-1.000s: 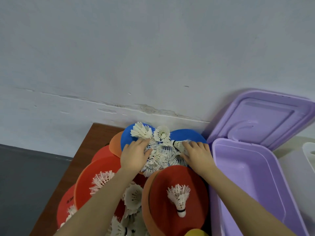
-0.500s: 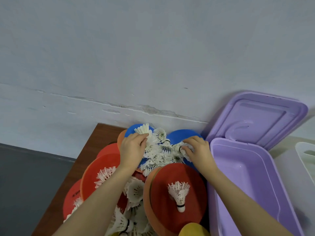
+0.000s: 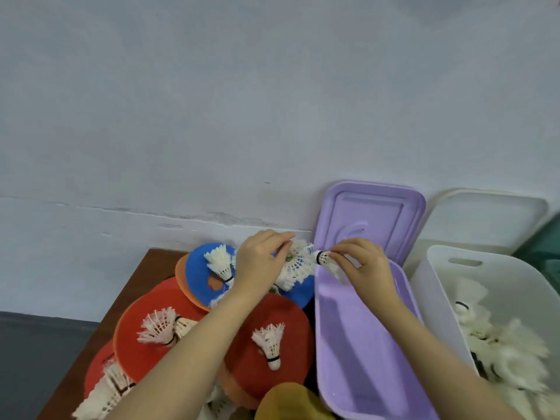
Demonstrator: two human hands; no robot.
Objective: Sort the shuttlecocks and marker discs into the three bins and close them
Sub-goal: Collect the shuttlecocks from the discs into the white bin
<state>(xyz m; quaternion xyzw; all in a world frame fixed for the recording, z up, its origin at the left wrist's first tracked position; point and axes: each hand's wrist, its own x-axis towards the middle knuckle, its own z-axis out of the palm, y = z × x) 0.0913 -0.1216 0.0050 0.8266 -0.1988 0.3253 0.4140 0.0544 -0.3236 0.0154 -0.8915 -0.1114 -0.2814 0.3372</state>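
Your left hand (image 3: 262,262) clasps a cluster of white feathered shuttlecocks (image 3: 295,266) above the blue round marker disc (image 3: 201,272) on the brown wooden counter (image 3: 145,277). Your right hand (image 3: 362,268) pinches a single shuttlecock by its white cork base (image 3: 323,257), over the near-left corner of the open lilac plastic bin (image 3: 357,344). Shuttlecocks are very light and their feather skirts crush easily; take hold at the cork, as the right grip does. Compared with a second ago, both hands have lifted off the pile and shifted toward the bins; the white plastic bin (image 3: 436,286) of shuttlecocks is now in view.
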